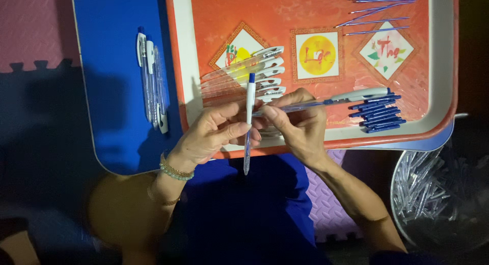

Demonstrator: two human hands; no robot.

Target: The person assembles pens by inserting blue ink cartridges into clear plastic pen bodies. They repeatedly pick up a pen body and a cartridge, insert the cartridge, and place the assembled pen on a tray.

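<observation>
Frame centre: left hand (214,130) fingers clamped on an upright pen (249,123); right hand (300,125) fingers pinch a second pen (336,98) over the red tray (438,66).

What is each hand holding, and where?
Left hand pinches an upright pen at mid-barrel; right hand grips a second pen near its tip end.

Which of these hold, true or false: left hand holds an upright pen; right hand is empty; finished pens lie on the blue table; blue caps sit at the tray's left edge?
1. The left hand holds a pen upright. True.
2. The right hand is empty. False: it holds a pen barrel lying sideways.
3. Finished pens lie on the blue table. True.
4. Blue caps sit at the left edge of the tray. False: they are stacked near its right corner.
</observation>
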